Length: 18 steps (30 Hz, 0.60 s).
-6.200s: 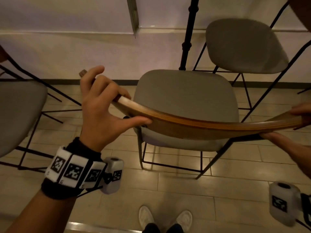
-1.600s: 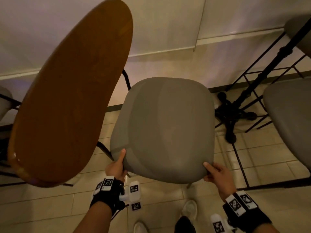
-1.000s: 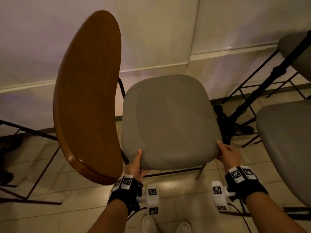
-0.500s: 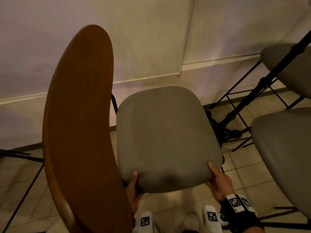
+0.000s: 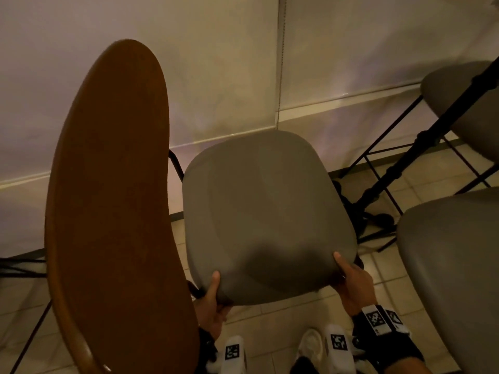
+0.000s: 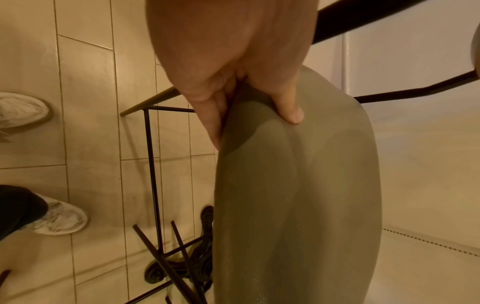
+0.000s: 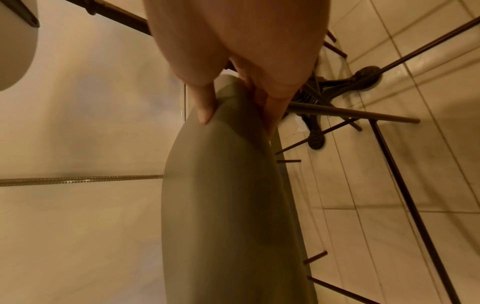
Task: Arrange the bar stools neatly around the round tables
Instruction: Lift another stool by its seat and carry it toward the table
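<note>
A bar stool with a grey padded seat [image 5: 264, 211] and a curved brown wooden backrest [image 5: 113, 206] stands in front of me, the backrest at the left. My left hand [image 5: 213, 300] grips the seat's near left corner, thumb on top and fingers underneath. At the near right corner my right hand [image 5: 351, 282] grips the seat the same way. The left wrist view shows the left hand [image 6: 249, 107] pinching the grey seat [image 6: 298, 195] edge. In the right wrist view the right hand [image 7: 233, 102] pinches the seat [image 7: 228, 205] edge.
The black ornate table post [image 5: 421, 136] slants down to its cast feet [image 5: 378, 220] right of the stool. Another grey stool seat [image 5: 456, 265] is close on the right, a third [image 5: 464, 103] at the far right. A pale wall [image 5: 216, 63] lies behind. My white shoes [image 5: 310, 346] stand on beige tiles.
Over the last second the stool has swung so that the backrest looms nearer at the left, then shifted slightly right. Both hands keep their grip on the seat's near corners.
</note>
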Each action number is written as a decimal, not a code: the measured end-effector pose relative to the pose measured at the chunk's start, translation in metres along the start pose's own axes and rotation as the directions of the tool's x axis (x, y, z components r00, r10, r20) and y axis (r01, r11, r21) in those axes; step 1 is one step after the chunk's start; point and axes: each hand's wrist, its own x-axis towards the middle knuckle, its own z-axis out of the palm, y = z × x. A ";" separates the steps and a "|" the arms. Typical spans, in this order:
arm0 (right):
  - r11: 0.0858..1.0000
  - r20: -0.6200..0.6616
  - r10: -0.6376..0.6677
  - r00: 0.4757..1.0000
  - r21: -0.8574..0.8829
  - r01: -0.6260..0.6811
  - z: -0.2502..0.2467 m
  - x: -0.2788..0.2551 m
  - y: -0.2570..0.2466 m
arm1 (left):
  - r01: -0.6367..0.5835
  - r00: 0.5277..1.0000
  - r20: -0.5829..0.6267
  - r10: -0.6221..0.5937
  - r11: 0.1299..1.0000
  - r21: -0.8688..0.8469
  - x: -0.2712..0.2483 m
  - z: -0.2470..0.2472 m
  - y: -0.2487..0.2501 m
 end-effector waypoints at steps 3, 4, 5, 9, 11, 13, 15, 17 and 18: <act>1.000 -0.007 0.004 1.000 -0.022 -0.004 0.002 0.018 -0.019 | -0.011 1.000 -0.017 0.010 1.000 -0.008 0.006 0.025 0.001; 1.000 -0.008 0.009 1.000 -0.001 -0.009 0.004 0.023 -0.026 | -0.015 1.000 -0.017 0.015 1.000 -0.005 0.009 0.032 0.000; 1.000 -0.002 0.006 1.000 0.012 -0.006 0.005 0.029 -0.033 | -0.021 1.000 -0.010 0.021 1.000 0.000 0.009 0.040 0.000; 0.999 0.007 -0.012 1.000 0.051 0.011 0.010 0.051 -0.059 | -0.029 1.000 0.006 0.029 1.000 -0.007 0.012 0.070 0.001; 0.999 0.014 -0.016 1.000 0.048 0.016 0.013 0.063 -0.068 | -0.023 1.000 0.011 0.023 0.998 -0.054 0.015 0.083 0.004; 0.999 0.010 -0.020 1.000 0.050 0.019 0.016 0.072 -0.076 | -0.029 1.000 0.001 0.029 0.995 -0.091 0.018 0.095 0.006; 0.998 0.008 -0.035 0.999 0.051 0.034 0.019 0.079 -0.081 | -0.038 0.999 -0.001 0.038 0.993 -0.113 0.020 0.105 0.009; 0.998 0.013 -0.039 0.999 0.046 0.039 0.020 0.083 -0.085 | -0.049 0.999 -0.007 0.049 0.993 -0.110 0.021 0.113 0.012; 0.998 0.017 -0.040 0.999 0.046 0.039 0.019 0.085 -0.085 | -0.050 0.999 -0.010 0.049 0.993 -0.105 0.021 0.116 0.014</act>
